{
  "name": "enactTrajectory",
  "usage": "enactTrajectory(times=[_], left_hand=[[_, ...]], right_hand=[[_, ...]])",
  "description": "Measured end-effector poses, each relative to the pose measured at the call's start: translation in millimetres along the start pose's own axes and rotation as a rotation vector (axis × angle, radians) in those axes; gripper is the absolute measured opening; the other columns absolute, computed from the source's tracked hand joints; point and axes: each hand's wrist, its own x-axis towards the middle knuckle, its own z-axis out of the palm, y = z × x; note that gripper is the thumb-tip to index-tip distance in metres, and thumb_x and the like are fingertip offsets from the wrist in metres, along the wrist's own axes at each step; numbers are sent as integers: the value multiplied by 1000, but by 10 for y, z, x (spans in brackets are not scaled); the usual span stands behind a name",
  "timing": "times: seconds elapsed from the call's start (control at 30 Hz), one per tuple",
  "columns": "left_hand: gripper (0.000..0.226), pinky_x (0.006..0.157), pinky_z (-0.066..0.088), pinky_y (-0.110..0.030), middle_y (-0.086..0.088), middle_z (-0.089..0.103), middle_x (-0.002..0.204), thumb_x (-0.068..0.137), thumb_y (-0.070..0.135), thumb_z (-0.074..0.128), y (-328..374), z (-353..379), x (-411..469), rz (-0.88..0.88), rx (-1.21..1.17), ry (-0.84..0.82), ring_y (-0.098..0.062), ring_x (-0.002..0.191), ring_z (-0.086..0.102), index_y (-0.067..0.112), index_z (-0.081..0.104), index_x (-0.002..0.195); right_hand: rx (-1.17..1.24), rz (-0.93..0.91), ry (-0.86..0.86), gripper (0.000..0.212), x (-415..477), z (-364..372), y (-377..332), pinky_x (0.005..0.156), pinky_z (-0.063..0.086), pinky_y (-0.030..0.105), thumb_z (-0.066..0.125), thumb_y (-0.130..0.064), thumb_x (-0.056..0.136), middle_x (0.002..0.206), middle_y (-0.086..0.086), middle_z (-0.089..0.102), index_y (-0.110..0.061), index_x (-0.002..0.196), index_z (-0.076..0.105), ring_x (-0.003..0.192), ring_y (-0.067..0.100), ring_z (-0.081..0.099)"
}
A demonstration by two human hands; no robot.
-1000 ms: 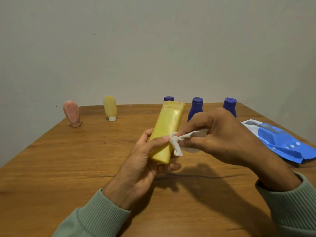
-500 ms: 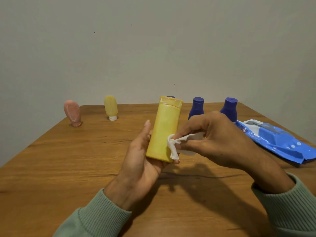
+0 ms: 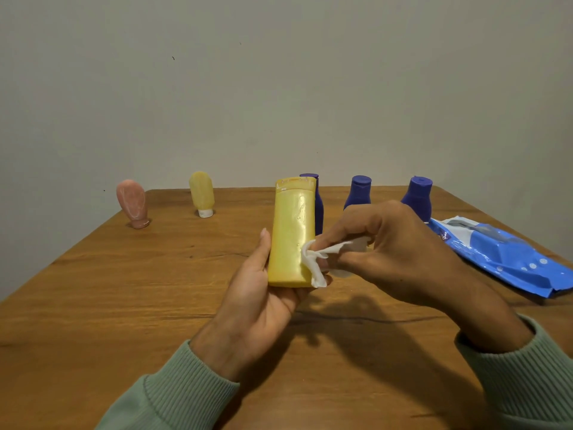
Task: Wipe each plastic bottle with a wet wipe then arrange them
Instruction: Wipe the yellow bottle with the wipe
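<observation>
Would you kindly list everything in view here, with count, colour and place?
yellow bottle: one, yellow, upright in the left grip
wet wipe: one, white, in the right grip, against the yellow bottle
blue bottles: three, dark blue, row at the far edge, leftmost partly hidden
yellow tube: one, pale yellow, on its white cap, far left
pink tube: one, pink, far left edge
wipes pack: one, blue and white, right edge
table: one, brown wood
sleeves: two, green, at the wrists
left grip: one, holds the yellow bottle
right grip: one, holds the wet wipe
</observation>
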Motion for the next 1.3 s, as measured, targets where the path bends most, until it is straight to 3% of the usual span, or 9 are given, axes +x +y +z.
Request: enactTrajectory(times=[0.13,0.27,0.53,0.7,0.9,1.03,1.17,1.23,1.3], left_hand=[[51,81,59,-47,-26,69,111,100,42,40,-2,9,4,-8,-42,10,-33,97,71,2,48,129],[58,76,60,-46,-28,65,119,99,42,43,9,-11,38,-30,-96,3,-34,102,70,0,44,138],[59,99,50,-49,-26,65,121,99,44,42,-19,-45,56,-33,-59,3,-34,110,66,0,46,137],[50,88,53,-48,-23,69,114,100,43,38,-37,15,4,18,11,0,-32,101,70,6,49,132],[70,109,37,-55,-25,60,129,93,56,47,19,-112,48,-121,0,-10,-39,121,58,3,46,138],[62,90,56,-45,-23,69,109,96,50,44,27,-44,26,-31,7,6,-31,96,70,-3,53,127],[45,84,56,-40,-17,73,101,101,38,36,-102,-18,48,48,14,-24,-22,85,73,4,58,121],[44,85,53,-39,-17,73,100,101,36,37,-122,-15,46,52,31,-29,-23,84,72,4,60,119],[43,78,56,-32,-13,73,85,101,35,39,-119,-48,40,74,96,-55,-18,75,70,0,63,104]], right_hand=[[-6,-25,-22,21,4,25,-30,71,52,18,72,-18,77,87,-19,63,-30,94,72,85,-2,58],[-47,-39,-52,21,11,92,-57,73,52,19,71,-22,78,88,-20,62,-31,96,72,87,-2,57],[-81,-41,-89,20,9,144,-61,68,48,13,72,-19,79,85,-22,60,-29,96,73,84,-4,56],[-119,10,186,22,16,203,-23,70,47,12,66,-14,82,90,-15,59,-22,102,71,85,-1,55],[-90,-53,-150,17,-26,277,-150,77,49,15,69,-18,82,91,-16,63,-25,98,72,86,-3,57],[-53,-25,40,19,-30,385,-115,77,47,14,69,-17,82,93,-14,64,-23,99,72,86,-2,56],[-102,-64,289,21,6,396,-4,76,47,9,67,-14,80,95,-10,65,-19,101,71,87,-2,56],[-115,-67,276,22,6,366,-24,75,48,11,68,-15,80,96,-10,64,-20,102,71,87,-2,55],[-99,-64,121,21,-7,339,-91,77,49,16,68,-15,81,96,-13,63,-22,101,71,89,-1,55]])
